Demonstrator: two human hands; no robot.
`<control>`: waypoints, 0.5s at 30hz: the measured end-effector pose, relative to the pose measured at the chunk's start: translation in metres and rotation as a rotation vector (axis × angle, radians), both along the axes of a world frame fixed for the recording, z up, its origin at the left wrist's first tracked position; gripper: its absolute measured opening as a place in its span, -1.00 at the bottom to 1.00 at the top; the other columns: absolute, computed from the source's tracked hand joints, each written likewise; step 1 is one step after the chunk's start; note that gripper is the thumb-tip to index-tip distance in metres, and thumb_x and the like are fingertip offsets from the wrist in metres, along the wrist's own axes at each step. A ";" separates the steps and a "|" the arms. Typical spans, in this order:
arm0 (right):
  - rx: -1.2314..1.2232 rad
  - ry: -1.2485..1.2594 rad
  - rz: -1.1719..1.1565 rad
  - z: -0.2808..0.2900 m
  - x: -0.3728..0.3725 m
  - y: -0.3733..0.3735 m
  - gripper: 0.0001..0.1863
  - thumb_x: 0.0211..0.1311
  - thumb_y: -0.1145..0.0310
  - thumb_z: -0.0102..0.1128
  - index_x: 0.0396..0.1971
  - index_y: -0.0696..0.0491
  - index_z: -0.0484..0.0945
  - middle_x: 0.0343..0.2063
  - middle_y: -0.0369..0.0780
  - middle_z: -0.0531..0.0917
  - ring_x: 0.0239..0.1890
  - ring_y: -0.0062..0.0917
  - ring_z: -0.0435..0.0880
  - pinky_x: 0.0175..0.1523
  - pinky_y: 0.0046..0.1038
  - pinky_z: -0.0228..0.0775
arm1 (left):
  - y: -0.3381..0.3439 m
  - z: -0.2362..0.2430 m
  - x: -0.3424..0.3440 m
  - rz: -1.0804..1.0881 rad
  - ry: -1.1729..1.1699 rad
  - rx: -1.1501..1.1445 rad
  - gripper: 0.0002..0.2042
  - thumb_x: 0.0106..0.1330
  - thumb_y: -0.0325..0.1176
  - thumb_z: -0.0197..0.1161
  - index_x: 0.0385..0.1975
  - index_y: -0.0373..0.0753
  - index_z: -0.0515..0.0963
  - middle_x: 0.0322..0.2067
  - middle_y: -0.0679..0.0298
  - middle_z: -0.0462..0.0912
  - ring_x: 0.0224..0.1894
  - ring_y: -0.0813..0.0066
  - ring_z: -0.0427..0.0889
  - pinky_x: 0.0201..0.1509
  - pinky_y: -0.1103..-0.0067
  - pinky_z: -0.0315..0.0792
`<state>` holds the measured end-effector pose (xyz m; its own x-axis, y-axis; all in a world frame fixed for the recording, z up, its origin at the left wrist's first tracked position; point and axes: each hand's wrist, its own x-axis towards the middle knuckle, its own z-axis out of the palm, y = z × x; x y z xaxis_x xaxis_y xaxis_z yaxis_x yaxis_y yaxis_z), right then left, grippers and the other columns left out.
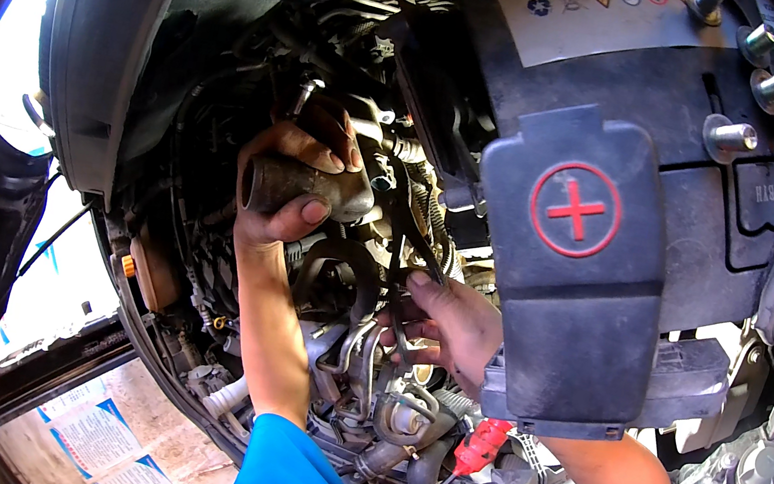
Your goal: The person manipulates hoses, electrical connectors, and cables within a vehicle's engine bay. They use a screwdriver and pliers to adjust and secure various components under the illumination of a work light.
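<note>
Two bare hands are in my view, deep in the engine bay. Through the head camera I see the left hand [291, 176] wrapped round the pipe [274, 186], thumb below and fingers above, its open end facing left. I have the right hand [455, 326] beside a dark strip [420, 250], thumb and fingers apart; whether it pinches the strip, I cannot tell. The cover [575, 216] hides part of that hand. Below it, I see a red-handled tool [481, 447], aslant.
</note>
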<state>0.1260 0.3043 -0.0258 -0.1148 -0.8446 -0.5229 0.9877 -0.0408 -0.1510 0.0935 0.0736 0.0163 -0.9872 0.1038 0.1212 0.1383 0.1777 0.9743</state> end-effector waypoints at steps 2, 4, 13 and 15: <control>-0.038 -0.140 -0.035 -0.009 0.002 -0.002 -0.64 0.37 0.19 -0.04 -0.01 0.14 0.41 -0.23 -0.13 0.62 -0.17 -0.47 0.62 -0.21 -0.32 0.53 | 0.002 0.001 -0.002 -0.003 0.004 0.008 -0.55 -0.07 -0.11 0.51 -0.33 -0.29 0.52 -0.36 0.11 0.51 -0.25 0.28 0.48 -0.21 0.40 0.41; -0.051 -0.257 -0.025 -0.011 -0.002 -0.004 -0.65 0.35 0.20 -0.02 -0.03 0.15 0.40 -0.28 -0.11 0.62 -0.19 -0.44 0.62 -0.22 -0.30 0.52 | 0.003 0.000 -0.001 -0.006 0.000 0.022 -0.55 -0.08 -0.11 0.51 -0.33 -0.29 0.52 -0.36 0.10 0.51 -0.26 0.27 0.49 -0.22 0.40 0.41; 0.092 -0.217 0.008 -0.004 -0.011 -0.005 -0.83 0.21 0.42 0.00 -0.34 0.24 0.46 -0.47 -0.11 0.59 -0.49 -0.46 0.57 -0.45 -0.37 0.45 | 0.002 -0.002 -0.002 -0.012 0.018 0.000 -0.56 -0.08 -0.11 0.52 -0.37 -0.30 0.51 -0.39 0.11 0.51 -0.30 0.28 0.49 -0.25 0.41 0.41; 0.095 -0.227 0.008 -0.010 -0.005 -0.008 -0.85 0.19 0.45 0.00 -0.38 0.24 0.45 -0.49 -0.12 0.56 -0.54 -0.49 0.52 -0.51 -0.41 0.38 | 0.000 -0.002 -0.004 -0.049 0.031 -0.006 -0.56 -0.09 -0.11 0.52 -0.37 -0.30 0.51 -0.40 0.11 0.51 -0.30 0.28 0.49 -0.26 0.41 0.41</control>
